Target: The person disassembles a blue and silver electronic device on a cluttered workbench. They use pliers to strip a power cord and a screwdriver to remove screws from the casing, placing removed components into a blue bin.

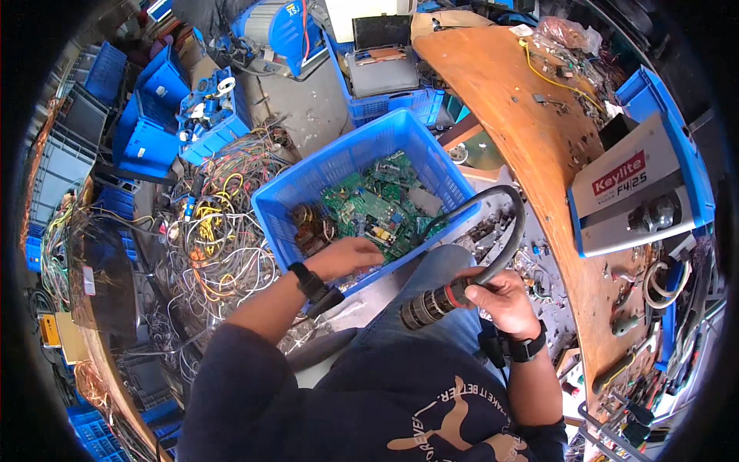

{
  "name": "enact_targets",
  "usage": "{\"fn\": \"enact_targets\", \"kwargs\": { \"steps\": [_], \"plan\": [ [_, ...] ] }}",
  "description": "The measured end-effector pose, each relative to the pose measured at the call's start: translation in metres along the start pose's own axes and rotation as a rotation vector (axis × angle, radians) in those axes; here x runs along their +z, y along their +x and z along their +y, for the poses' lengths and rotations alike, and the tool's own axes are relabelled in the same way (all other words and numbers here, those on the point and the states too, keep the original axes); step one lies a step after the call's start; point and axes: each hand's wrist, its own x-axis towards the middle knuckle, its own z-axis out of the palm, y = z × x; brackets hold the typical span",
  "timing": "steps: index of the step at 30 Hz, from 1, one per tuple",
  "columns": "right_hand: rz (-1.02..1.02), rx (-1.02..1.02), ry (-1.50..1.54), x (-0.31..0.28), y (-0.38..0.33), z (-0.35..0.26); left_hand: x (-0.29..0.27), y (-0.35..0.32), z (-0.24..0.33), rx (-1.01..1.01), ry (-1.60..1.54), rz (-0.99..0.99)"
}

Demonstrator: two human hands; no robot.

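My right hand (pixel 504 302) is closed around the end of a thick black cable (pixel 517 219), next to its large, dark cylindrical connector (pixel 428 308) with a red ring. The connector hangs over my jeans and points left. From my hand the cable arcs up and bends back down into a blue plastic crate (pixel 296 181). At the crate's near rim, my left hand (pixel 345 258) reaches over the edge, fingers loosely bent and apart, with nothing visible in them. Green circuit boards (pixel 373 202) fill much of the crate. Brownish coil-like parts (pixel 309 229) lie in its left corner.
A large tangle of wires (pixel 219 215) covers the floor at the left. To the right stands a curved wooden table (pixel 512 100) with scraps and a grey-and-blue box (pixel 639 185). More blue crates (pixel 146 135) are stacked at the far left; another crate (pixel 396 104) holds laptops.
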Motion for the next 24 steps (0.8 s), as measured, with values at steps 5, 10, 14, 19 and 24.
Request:
{"fn": "enact_targets", "kwargs": {
  "steps": [5, 10, 14, 19, 24],
  "plan": [
    [-0.053, 0.031, 0.006, -0.001, 0.002, -0.017, -0.007, 0.035, -0.021, -0.077, -0.021, 0.126],
    [-0.162, 0.021, -0.103, -0.002, 0.007, -0.034, 0.001, 0.091, -0.061, -0.139, 0.045, 0.093],
    [-0.241, -0.024, -0.122, -0.001, 0.011, -0.055, 0.007, 0.118, -0.064, -0.199, 0.163, 0.087],
    [-0.400, -0.200, -0.232, -0.004, 0.007, -0.105, -0.011, 0.144, -0.090, -0.239, -0.066, 0.335],
    [-0.523, -0.441, -0.133, 0.001, 0.001, -0.146, -0.028, 0.159, -0.114, 0.149, 0.114, 0.372]
  ]
}}
